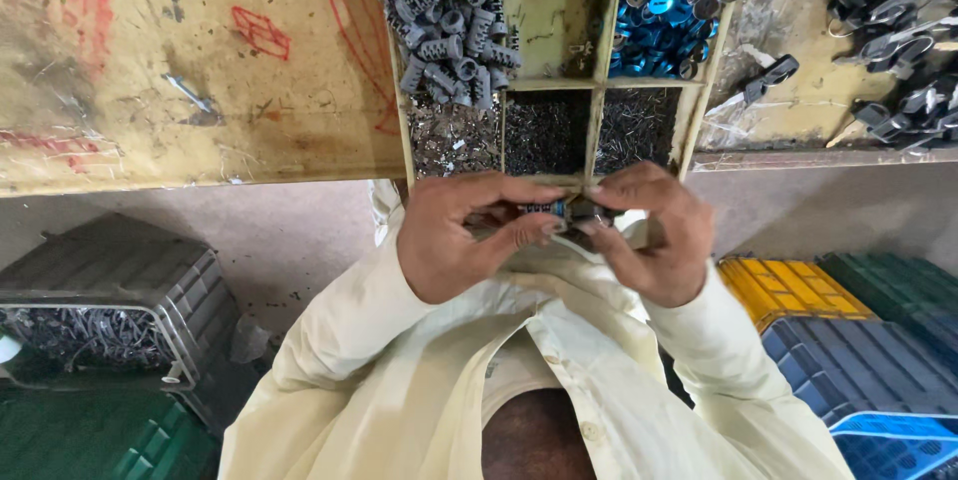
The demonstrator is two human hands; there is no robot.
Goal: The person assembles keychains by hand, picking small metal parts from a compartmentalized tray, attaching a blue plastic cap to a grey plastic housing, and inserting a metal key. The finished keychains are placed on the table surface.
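My left hand (462, 234) and my right hand (654, 233) meet just below the front edge of a wooden compartment tray (597, 84). Together they pinch a small dark assembly (574, 212) with a blue part showing between the fingertips. The tray holds grey ribbed cylinders (454, 21), blue round caps (664, 11), and small dark metal bits (544, 131) in its lower cells. One upper middle cell (554, 16) is nearly bare. My cream sleeves fill the lower middle of the view.
The tray sits on a worn yellow workbench (190, 71) with red marks. Black metal clips (898, 41) pile at the right. Below the bench stand a grey crate of metal parts (110, 310), a green crate (90, 435), and yellow (783, 285), dark blue (858, 365) crates.
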